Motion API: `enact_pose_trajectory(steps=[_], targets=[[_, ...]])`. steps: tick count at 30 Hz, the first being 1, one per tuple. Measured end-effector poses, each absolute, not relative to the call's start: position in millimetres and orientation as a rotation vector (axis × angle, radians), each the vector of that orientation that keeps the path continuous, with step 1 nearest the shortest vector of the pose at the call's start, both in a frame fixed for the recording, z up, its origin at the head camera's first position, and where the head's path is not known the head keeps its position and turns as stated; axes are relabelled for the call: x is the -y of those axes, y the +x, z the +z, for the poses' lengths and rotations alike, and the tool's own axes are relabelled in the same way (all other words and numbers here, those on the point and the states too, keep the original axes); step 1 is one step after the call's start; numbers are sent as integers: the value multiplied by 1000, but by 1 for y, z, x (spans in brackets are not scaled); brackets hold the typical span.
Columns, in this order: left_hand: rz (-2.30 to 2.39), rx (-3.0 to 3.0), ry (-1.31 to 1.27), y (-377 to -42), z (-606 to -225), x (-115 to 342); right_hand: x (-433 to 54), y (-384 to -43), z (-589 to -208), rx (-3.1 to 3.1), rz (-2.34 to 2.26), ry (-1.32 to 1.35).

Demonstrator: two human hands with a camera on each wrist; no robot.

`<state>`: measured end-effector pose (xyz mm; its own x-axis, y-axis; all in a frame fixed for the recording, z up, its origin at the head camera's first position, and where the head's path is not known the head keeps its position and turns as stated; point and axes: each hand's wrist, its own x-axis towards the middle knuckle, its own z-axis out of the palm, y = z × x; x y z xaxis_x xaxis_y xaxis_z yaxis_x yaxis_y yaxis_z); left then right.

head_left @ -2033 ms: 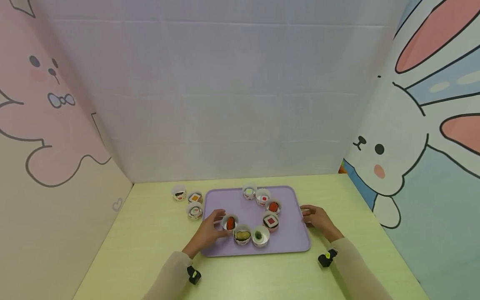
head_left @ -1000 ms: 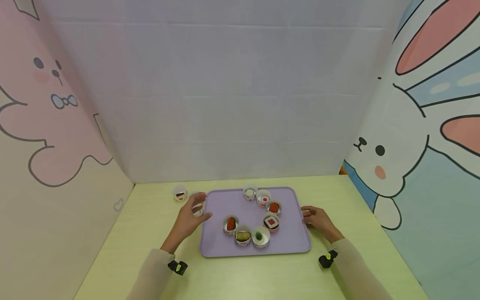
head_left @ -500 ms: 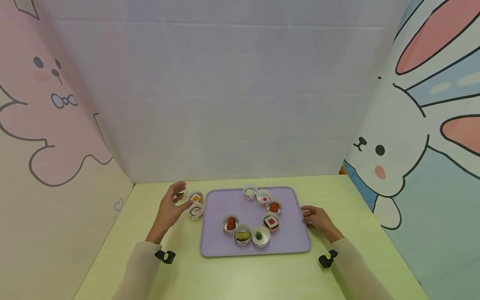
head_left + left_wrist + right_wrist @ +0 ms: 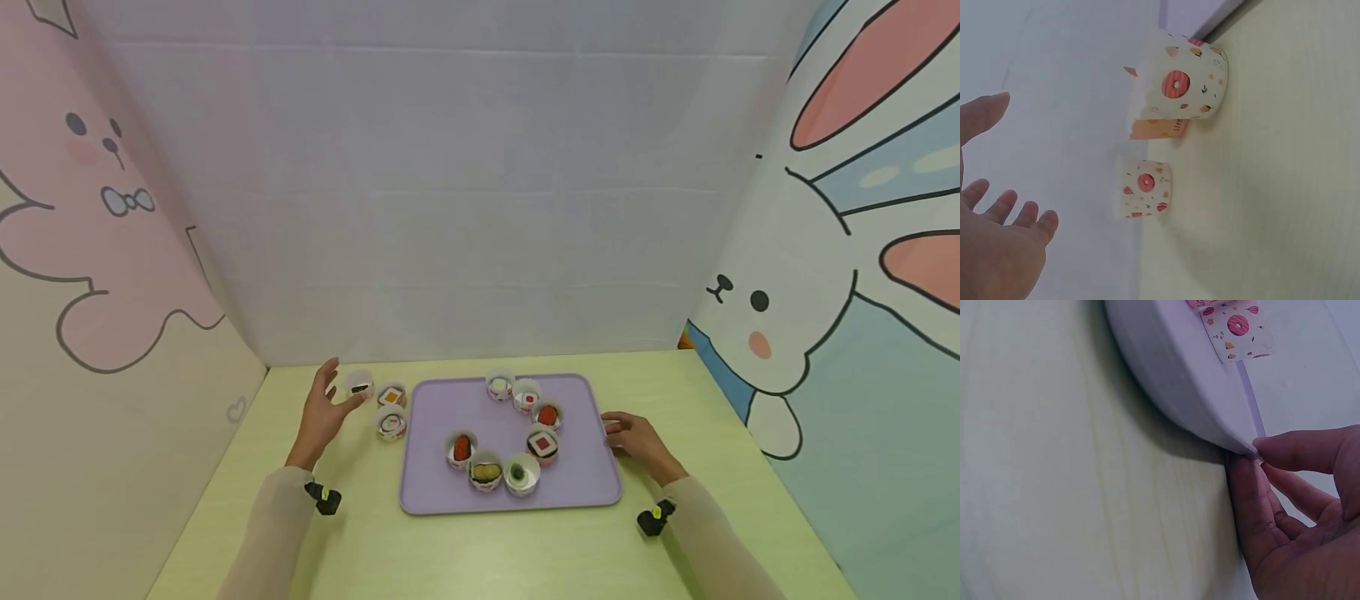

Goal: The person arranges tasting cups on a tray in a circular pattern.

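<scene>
My left hand [image 4: 318,423] is held with thumb and fingers spread, its thumb close to a paper cup [image 4: 360,385] at the back left; nothing is in it. That cup, patterned with donuts, has a dark-edged sushi piece inside. In the left wrist view the fingers [image 4: 1004,209] are apart from the same cup [image 4: 1147,187]. My right hand [image 4: 637,442] pinches the right rim of a lilac tray [image 4: 435,492]. In the right wrist view its thumb [image 4: 1297,451] lies over the tray edge [image 4: 1235,440], with a finger under it.
Two more cups, one with an orange-topped piece [image 4: 391,395] and one with a round roll [image 4: 391,423], stand left of the tray. Several sushi cups form a curve on the tray, among them a red-topped one [image 4: 461,450]. A white backdrop [image 4: 465,208] rises behind the table [image 4: 510,558].
My left hand let go of the red-topped cup on the tray, then moved left past the nearer cups to the far-left cup. The right hand stays at the tray rim.
</scene>
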<state>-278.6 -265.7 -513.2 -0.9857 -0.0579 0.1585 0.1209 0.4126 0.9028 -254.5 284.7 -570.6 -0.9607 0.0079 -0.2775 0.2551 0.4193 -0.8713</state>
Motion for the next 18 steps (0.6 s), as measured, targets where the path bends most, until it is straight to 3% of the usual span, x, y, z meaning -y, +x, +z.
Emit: enact_pose_trajectory(steps=[18], targets=[[-1785, 2526, 151, -321, -569, 286, -283, -256, -571, -2434, -1565, 272]])
